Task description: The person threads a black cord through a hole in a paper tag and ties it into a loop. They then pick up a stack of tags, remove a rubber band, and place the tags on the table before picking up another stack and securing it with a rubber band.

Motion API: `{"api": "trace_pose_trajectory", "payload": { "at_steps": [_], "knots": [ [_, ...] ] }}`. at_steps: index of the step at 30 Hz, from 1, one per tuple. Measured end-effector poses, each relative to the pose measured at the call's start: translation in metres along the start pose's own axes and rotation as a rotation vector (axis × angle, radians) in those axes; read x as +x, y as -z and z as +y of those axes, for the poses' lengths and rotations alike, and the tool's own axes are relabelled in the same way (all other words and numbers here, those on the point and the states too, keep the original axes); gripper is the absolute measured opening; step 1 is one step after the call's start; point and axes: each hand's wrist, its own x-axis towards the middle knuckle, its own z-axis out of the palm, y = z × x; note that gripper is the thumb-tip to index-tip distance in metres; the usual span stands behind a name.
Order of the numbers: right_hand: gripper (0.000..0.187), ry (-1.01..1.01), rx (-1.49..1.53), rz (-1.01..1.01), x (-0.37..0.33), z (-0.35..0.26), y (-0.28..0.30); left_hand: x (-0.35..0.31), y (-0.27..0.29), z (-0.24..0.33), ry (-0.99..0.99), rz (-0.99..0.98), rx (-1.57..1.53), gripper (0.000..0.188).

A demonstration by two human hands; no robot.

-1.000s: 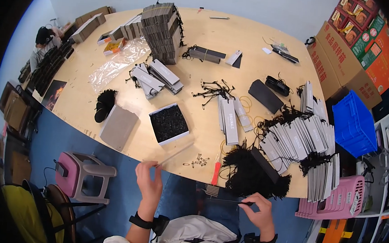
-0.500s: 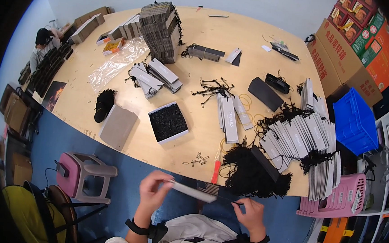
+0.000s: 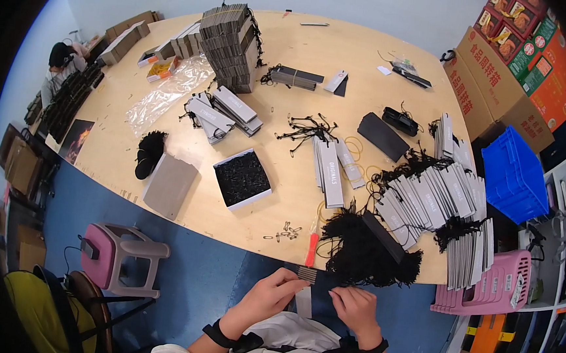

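Beyond the table's near edge, over my lap, my left hand is closed with thumb and fingers pinched at the top of a pale grey hang tag. The tag points down toward my lap, partly hidden by the fingers. To its right my right hand is closed in a pinch, with a small dark end of black cord at the fingertips. Between the hands, at the table edge, is a small brownish ribbed stack. Just above it lies a red-handled tool.
Small metal clips, a white box of small black pieces and a black cord heap lie near the front. Grey tags are fanned at right; a tall bundled stack stands behind. A person sits far left.
My left hand has moved right and down, bringing the tag from nearly level to pointing downward. My right hand has shifted slightly left, so the hands are closer together.
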Motion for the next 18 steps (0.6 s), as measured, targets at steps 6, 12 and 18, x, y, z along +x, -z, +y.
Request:
{"api": "trace_pose_trajectory", "payload": {
  "at_steps": [6,12,18],
  "knots": [
    [0.011,0.072,0.018,0.202,0.014,0.003,0.026,0.0,0.0,0.001,-0.037,0.046,0.076,0.035],
    [0.012,0.064,-0.049,0.371,0.03,0.017,0.044,-0.005,-0.01,-0.007,-0.078,0.1,0.14,0.027],
    [0.013,-0.061,-0.065,0.402,0.033,0.023,0.043,0.002,-0.014,-0.005,-0.094,0.248,0.279,0.024]
  ]
}}
